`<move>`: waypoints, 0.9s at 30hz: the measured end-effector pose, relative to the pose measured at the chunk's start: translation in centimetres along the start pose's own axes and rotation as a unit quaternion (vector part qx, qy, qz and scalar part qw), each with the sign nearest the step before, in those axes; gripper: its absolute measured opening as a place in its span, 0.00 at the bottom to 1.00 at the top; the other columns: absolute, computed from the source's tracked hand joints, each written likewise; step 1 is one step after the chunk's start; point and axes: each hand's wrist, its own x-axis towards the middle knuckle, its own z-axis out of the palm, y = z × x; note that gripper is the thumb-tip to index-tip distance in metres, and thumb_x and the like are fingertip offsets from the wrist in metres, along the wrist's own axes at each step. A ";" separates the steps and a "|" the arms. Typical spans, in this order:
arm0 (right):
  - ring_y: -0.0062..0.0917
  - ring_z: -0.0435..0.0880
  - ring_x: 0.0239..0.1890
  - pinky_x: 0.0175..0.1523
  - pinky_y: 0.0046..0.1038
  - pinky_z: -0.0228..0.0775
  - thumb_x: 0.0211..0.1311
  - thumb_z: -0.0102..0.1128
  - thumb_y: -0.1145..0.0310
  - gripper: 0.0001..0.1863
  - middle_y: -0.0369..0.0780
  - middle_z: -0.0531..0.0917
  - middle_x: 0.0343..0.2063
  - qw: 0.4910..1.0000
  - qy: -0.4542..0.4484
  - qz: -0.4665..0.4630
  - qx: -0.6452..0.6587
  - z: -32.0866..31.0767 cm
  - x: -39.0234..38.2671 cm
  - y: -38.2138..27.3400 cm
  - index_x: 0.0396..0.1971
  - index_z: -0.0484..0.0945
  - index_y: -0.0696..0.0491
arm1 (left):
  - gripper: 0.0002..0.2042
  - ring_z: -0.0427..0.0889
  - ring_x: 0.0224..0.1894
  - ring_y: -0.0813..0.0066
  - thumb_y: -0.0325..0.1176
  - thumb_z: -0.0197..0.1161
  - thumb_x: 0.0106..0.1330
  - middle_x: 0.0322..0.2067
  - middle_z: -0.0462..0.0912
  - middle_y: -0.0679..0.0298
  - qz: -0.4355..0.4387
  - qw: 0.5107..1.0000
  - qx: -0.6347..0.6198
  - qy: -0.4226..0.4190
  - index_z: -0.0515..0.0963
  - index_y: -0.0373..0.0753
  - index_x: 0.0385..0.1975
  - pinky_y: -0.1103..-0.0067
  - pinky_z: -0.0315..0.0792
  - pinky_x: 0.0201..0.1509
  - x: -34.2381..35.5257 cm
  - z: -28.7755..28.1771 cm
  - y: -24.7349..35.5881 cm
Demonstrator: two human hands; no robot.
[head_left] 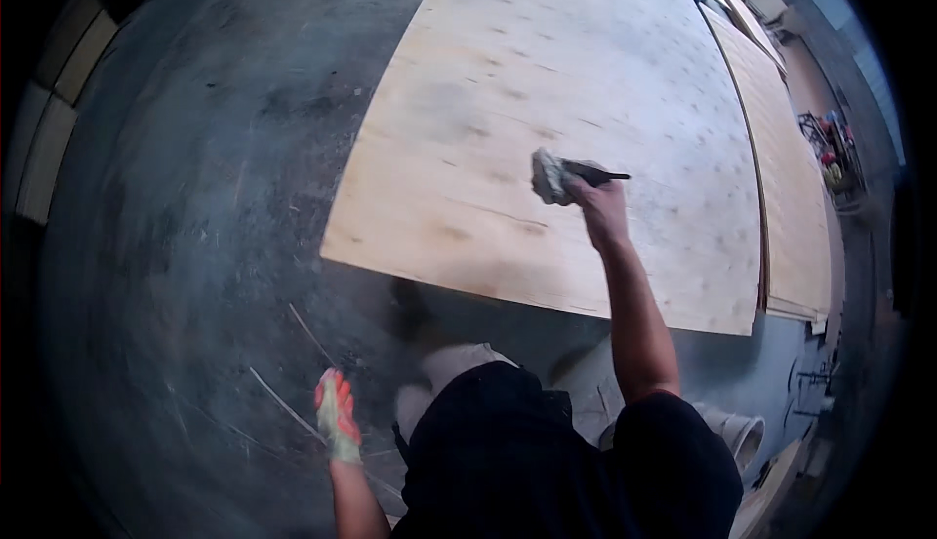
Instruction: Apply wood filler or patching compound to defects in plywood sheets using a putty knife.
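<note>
Right hand (603, 209) fingers closed on dark-handled tool (595, 173) with grey wad, maybe rag, over plywood sheet (547, 100); light, soft, grip handle. Gloved left hand (337, 417) hangs loose, empty.

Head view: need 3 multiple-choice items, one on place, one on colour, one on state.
1. Where does the plywood sheet lie?
A on a bench
B on the floor
C against a wall

2. What colour is the glove on the left hand?
A blue
B black
C grey and orange

3. What is the right hand doing?
A hanging empty
B gripping a tool
C resting on a knee

Key:
1 B, the sheet lies flat on the dark floor.
2 C, orange fingertips and a grey back.
3 B, fingers closed around a dark-handled tool over the sheet.
</note>
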 end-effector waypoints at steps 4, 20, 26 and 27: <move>0.17 0.79 0.30 0.36 0.22 0.72 0.59 0.58 0.75 0.11 0.38 0.84 0.30 0.998 0.030 0.013 0.047 9.5 3.5 -2.8 0.40 0.82 0.63 | 0.28 0.59 0.68 0.61 0.54 0.50 0.69 0.67 0.61 0.63 0.065 0.998 -0.015 -0.008 0.64 0.48 0.65 0.63 0.48 0.70 7.6 -15.0 4.4; 0.19 0.82 0.38 0.45 0.24 0.74 0.61 0.59 0.72 0.12 0.39 0.85 0.36 0.950 0.295 0.052 -0.085 -5.1 -8.9 2.0 0.42 0.81 0.62 | 0.30 0.59 0.68 0.66 0.58 0.51 0.67 0.67 0.63 0.65 -0.005 0.952 0.238 -0.194 0.64 0.50 0.66 0.64 0.44 0.72 25.8 5.4 15.5; 0.18 0.80 0.37 0.44 0.23 0.73 0.61 0.56 0.74 0.13 0.37 0.85 0.34 0.918 0.386 0.077 -0.043 -1.0 -4.7 4.0 0.44 0.80 0.62 | 0.28 0.61 0.67 0.67 0.56 0.52 0.68 0.65 0.65 0.66 0.027 0.914 0.268 -0.303 0.66 0.50 0.64 0.65 0.45 0.71 38.9 23.5 22.3; 0.18 0.82 0.36 0.43 0.22 0.75 0.62 0.55 0.73 0.13 0.39 0.86 0.35 0.911 0.395 0.087 -0.077 -0.8 -3.8 4.5 0.43 0.81 0.62 | 0.27 0.62 0.67 0.67 0.56 0.53 0.68 0.65 0.66 0.67 0.026 0.908 0.287 -0.306 0.67 0.50 0.63 0.65 0.46 0.71 38.9 26.5 23.0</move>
